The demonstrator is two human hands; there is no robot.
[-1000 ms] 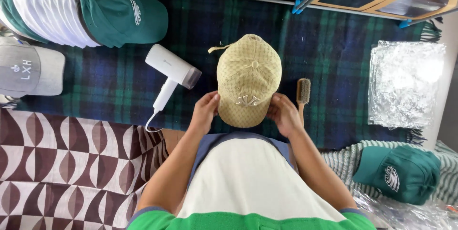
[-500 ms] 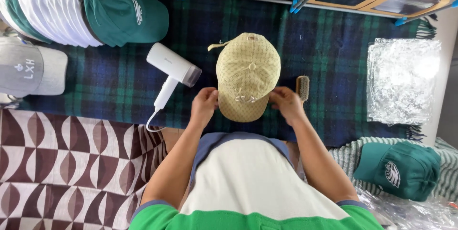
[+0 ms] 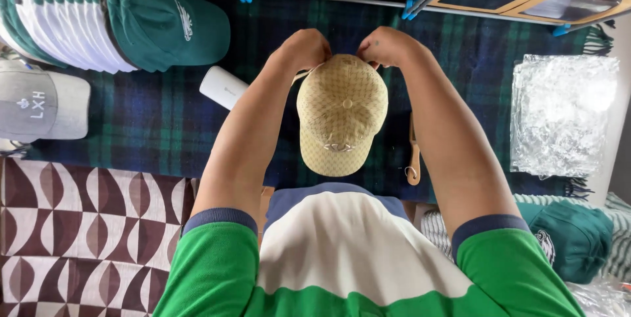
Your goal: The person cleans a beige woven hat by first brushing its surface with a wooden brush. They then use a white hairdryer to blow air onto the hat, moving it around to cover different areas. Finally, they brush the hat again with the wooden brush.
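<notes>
Only the head camera here, looking straight down. The tan cap (image 3: 342,113) with a woven check pattern sat in the middle of the shot over a dark blue and green plaid blanket (image 3: 151,113), brim pointing back toward the person's chest. Both hands were up at the far edge of the cap, at its back. The left hand (image 3: 303,50) was curled closed, pinching the rear edge on that side, and the right hand (image 3: 388,46) was clenched the same way on the other side, so both were gripping the cap. Can't tell exactly what part the fingers were on, they were folded under.

Stuff around it: a white hair dryer (image 3: 223,88) poked out from behind the left forearm, and a wooden brush (image 3: 413,159) lay just beside the right forearm. Top left was a green cap (image 3: 164,24) on a stack of more caps, with a grey cap (image 3: 43,106) below it. A pile of clear plastic bags (image 3: 562,116) lay at the right, well apart from the hands, and another green cap (image 3: 572,238) lay bottom right. A brown and white patterned cloth (image 3: 85,238) covered the lower left.
</notes>
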